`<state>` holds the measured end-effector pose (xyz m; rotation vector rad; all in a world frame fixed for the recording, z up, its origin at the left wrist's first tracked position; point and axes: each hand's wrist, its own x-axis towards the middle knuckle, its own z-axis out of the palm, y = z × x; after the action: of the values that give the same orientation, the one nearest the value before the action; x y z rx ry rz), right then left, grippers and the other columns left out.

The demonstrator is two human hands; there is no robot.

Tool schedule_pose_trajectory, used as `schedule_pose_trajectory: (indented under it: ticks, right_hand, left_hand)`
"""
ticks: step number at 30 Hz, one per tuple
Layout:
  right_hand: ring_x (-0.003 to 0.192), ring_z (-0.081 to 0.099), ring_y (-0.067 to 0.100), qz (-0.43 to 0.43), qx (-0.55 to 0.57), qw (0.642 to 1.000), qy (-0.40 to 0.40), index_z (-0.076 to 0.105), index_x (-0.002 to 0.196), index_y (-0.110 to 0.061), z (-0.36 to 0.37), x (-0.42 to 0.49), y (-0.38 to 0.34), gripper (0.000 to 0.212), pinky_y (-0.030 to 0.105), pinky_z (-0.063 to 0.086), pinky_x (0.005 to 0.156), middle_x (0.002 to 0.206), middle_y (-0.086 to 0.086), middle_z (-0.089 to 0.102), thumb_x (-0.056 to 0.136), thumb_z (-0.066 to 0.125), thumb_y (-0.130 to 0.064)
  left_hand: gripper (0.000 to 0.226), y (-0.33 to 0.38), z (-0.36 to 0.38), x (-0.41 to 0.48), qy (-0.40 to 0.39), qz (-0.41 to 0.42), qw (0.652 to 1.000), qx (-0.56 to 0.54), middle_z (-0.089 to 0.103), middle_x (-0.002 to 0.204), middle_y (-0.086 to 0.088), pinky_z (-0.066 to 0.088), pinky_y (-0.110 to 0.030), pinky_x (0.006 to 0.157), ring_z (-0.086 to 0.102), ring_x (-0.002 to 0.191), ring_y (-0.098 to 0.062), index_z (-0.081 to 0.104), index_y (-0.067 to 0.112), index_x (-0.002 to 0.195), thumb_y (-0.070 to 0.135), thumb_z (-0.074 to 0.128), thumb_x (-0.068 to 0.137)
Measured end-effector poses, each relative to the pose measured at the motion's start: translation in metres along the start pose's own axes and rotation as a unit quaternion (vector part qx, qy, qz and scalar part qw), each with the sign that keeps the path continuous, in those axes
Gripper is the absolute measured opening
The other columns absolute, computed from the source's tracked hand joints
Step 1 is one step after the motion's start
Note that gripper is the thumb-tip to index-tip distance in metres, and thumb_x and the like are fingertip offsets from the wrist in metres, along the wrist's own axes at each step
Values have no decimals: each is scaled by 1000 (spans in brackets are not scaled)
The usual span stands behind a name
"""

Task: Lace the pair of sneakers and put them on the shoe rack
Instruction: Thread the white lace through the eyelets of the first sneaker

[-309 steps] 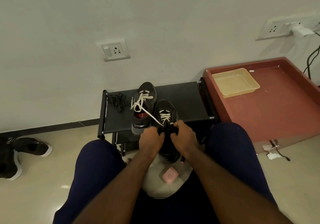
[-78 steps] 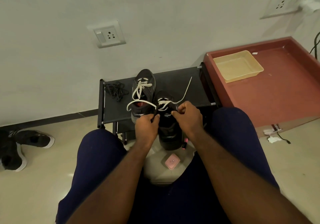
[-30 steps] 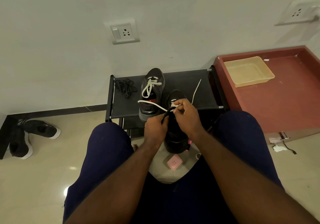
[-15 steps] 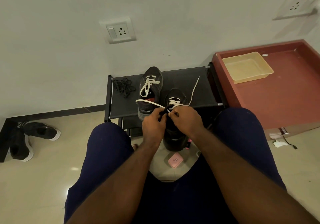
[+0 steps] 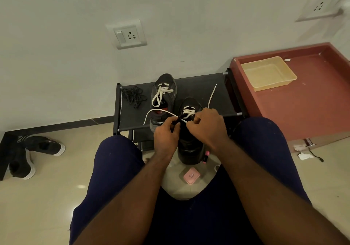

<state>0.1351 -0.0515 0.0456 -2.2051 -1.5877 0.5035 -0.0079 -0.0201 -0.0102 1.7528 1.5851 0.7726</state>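
1. Far sneaker (image 5: 164,85): black, with a loose lace (image 5: 160,96), upright on the black shoe rack (image 5: 200,91), toe toward the wall.
2. Near sneaker (image 5: 189,147): black, just beside it, heel past the rack's front edge; its white lace (image 5: 188,110) is partly threaded, ends trailing left and right.

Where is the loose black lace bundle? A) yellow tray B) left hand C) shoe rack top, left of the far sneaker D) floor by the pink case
C: the black lace bundle lies on the shoe rack top, left of the far sneaker, touching neither shoe.
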Motion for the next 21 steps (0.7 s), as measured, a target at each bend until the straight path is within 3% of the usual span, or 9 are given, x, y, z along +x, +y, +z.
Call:
schedule_pose_trajectory:
  ticks: [3,8,12,16,18,21]
  right_hand:
    - [115,47,18,-42,-26,999,23,72,101,-25,6,0,-1,28,40,39,98,112,-5,62,89,59,-46]
    - [132,38,19,-34,-32,999,-3,69,118,-25,24,-2,-3,29,41,32,107,137,-2,53,95,59,-39]
    - [124,44,19,-21,-7,1000,-15,71,112,-23,31,0,0,21,39,38,103,130,-1,56,98,57,-29]
    - [102,57,15,18,144,988,54,68,81,-21,35,4,0,10,40,52,90,101,-5,63,90,63,-22]
    - [98,62,15,65,287,952,83,65,81,-18,30,4,-2,7,31,55,85,100,-6,66,88,63,-16]
    - [88,71,18,124,543,828,56,60,86,-11,14,5,-9,9,27,57,79,91,4,75,93,56,-8]
  left_hand:
    - [26,-1,0,-1,-7,3,1000,-4,73,95,0,56,-31,78,67,86,-12,67,18,119,24,65,94]
    - [26,-2,1,-2,-23,1,1000,-19,74,98,1,57,-27,79,68,88,-10,66,19,120,23,64,94]
    - [24,-5,1,-3,-32,8,999,-14,74,93,3,59,-28,76,68,82,-6,66,19,119,23,64,95]
    - [25,-5,1,-2,-26,8,999,-21,73,94,3,60,-34,78,68,83,-8,66,20,119,24,64,94]
    - [25,-4,2,-2,-24,9,999,-25,73,94,2,59,-34,79,68,85,-9,67,19,119,23,65,95]
    - [25,-3,2,-2,-24,12,999,-26,72,91,3,59,-35,78,68,82,-10,67,19,119,22,64,95]
